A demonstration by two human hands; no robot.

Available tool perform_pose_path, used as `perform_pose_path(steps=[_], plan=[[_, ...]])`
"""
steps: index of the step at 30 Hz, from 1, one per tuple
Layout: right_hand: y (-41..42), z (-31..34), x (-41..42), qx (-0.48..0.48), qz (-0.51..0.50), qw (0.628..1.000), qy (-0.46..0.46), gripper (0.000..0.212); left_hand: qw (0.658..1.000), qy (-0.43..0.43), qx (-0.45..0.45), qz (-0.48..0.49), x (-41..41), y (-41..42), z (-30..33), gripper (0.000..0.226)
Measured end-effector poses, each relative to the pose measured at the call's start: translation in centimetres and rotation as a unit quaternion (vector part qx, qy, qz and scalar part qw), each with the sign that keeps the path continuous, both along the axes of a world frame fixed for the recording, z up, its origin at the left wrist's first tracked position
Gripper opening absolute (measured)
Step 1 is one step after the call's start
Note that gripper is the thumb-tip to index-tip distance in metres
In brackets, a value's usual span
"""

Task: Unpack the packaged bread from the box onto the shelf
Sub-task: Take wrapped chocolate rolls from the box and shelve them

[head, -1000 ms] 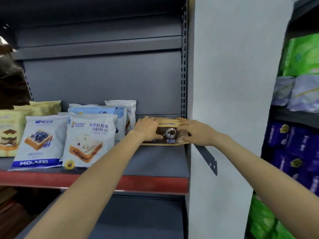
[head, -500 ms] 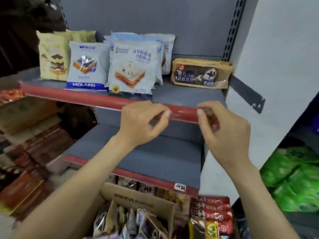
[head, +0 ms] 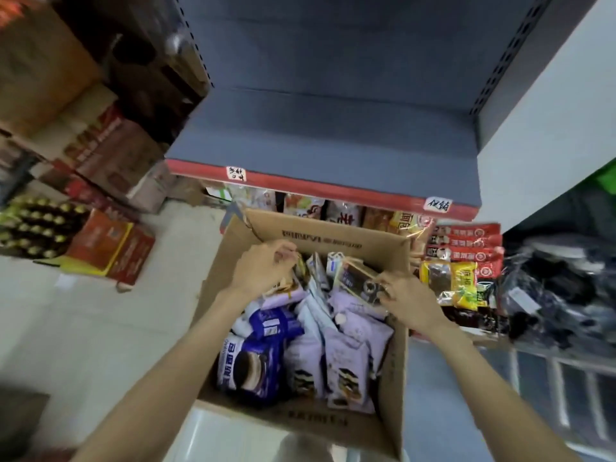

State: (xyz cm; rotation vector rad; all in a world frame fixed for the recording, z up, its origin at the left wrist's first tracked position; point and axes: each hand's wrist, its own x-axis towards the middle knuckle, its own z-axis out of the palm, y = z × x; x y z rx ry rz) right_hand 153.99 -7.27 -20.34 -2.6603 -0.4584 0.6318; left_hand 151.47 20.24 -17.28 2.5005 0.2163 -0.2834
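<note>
An open cardboard box on the floor holds several bread packages, purple, white and dark blue. My right hand pinches a brown and black bread package at the box's far right, lifted at a tilt. My left hand reaches into the far left of the box with curled fingers on a tan-edged package. A grey shelf with a red front edge lies bare just beyond the box.
Snack packs fill the lowest shelf behind and right of the box. Cardboard cartons and a crate of bottles stand on the floor at left. A white panel bounds the shelf at right.
My view dropped from the upper shelf, where the brown package was left, down to the box. Both hands moved down into the box and took hold of packages.
</note>
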Motion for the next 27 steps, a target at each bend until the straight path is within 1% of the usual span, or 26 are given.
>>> perform_pose_path(steps=[2,5,6,7,9,12,13,15,17,18,19,21,22,24,27], plan=[[1.0,-3.5,-0.2,-0.035,-0.005,0.999,-0.003,0.036,0.997,0.061,0.001,0.049,-0.7,2.0,-4.4,0.026],[2.9,-7.9,1.0,-0.106,0.025,0.994,-0.022,0.043,0.987,0.136,0.013,0.089,-1.2,4.9,-10.8,0.053],[3.5,-9.0,1.8,-0.111,0.032,0.993,-0.015,0.046,0.984,0.152,0.018,0.091,-1.0,5.5,-12.2,0.056],[4.2,-10.5,2.6,-0.110,0.037,0.993,0.000,0.051,0.982,0.165,0.024,0.093,-0.7,6.1,-14.0,0.054],[4.5,-12.2,3.9,-0.104,0.029,0.994,-0.010,0.057,0.983,0.157,0.037,0.093,0.4,6.3,-15.5,0.053],[5.2,-16.1,6.4,-0.145,0.029,0.988,-0.035,0.055,0.980,0.145,0.016,0.133,2.9,6.6,-18.9,0.065],[5.3,-17.3,7.0,-0.169,0.031,0.985,-0.026,0.052,0.978,0.148,0.010,0.149,3.8,6.7,-20.1,0.071],[5.4,-19.6,8.0,-0.200,0.017,0.979,0.035,0.048,0.968,0.170,0.000,0.183,5.0,6.8,-22.4,0.082],[5.0,-21.7,8.5,-0.186,0.000,0.977,0.107,0.044,0.959,0.187,-0.010,0.212,6.1,6.7,-24.0,0.089],[4.8,-22.4,8.4,-0.179,-0.005,0.976,0.125,0.043,0.953,0.196,-0.023,0.230,6.7,6.6,-24.7,0.091],[4.7,-22.9,8.3,-0.178,-0.015,0.976,0.125,0.045,0.944,0.207,-0.043,0.253,7.1,6.5,-25.3,0.093],[4.7,-23.1,8.3,-0.194,-0.063,0.974,0.094,0.057,0.923,0.230,-0.083,0.299,7.7,6.7,-26.3,0.096],[4.7,-23.0,8.4,-0.201,-0.085,0.973,0.079,0.064,0.919,0.232,-0.091,0.304,7.7,6.7,-26.7,0.095],[4.7,-22.9,8.8,-0.207,-0.095,0.970,0.080,0.074,0.932,0.209,-0.088,0.284,7.0,6.7,-26.9,0.090],[5.1,-22.4,8.2,-0.183,-0.092,0.975,0.090,0.075,0.966,0.155,-0.086,0.187,5.0,6.4,-26.4,0.093]])
